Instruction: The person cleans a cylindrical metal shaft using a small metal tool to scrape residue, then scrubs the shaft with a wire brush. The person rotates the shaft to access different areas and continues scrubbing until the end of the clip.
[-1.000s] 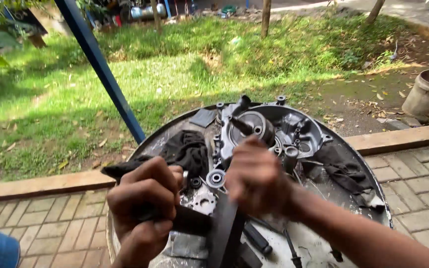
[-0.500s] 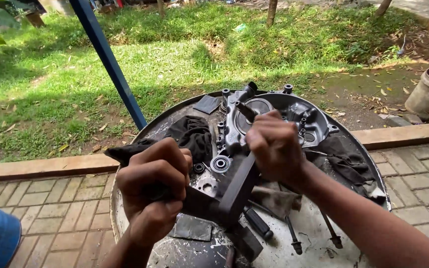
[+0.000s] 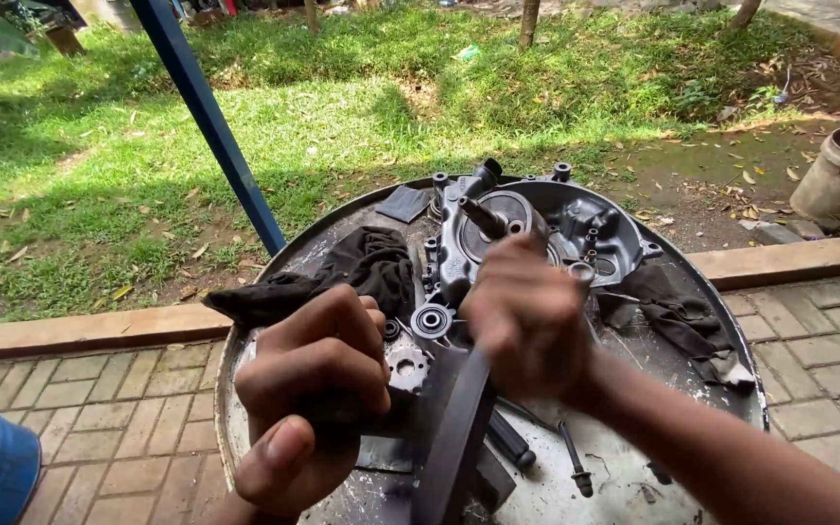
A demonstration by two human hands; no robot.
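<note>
On a round metal tray [image 3: 634, 457] set over brick paving, both hands work at approx centre frame. Left hand [image 3: 308, 403], at 7 o'clock, is fisted, fingers curled tight together round a dark part mostly hidden in the grip. Right hand [image 3: 527, 321], just right of centre, has fingers closed on the top end of a flat dark belt [image 3: 454, 437], which runs down to 6 o'clock. Engine crankcase cover [image 3: 537, 228], grey cast metal w/ a shaft sticking up, sits at 12 o'clock on the tray, just behind the right hand. Black rag [image 3: 342, 272] lies at 10 o'clock, another dark cloth [image 3: 678, 316] at 3. A bolt [image 3: 573, 457] lies near 5 o'clock. Blue pole [image 3: 211, 122] slants upper left.
</note>
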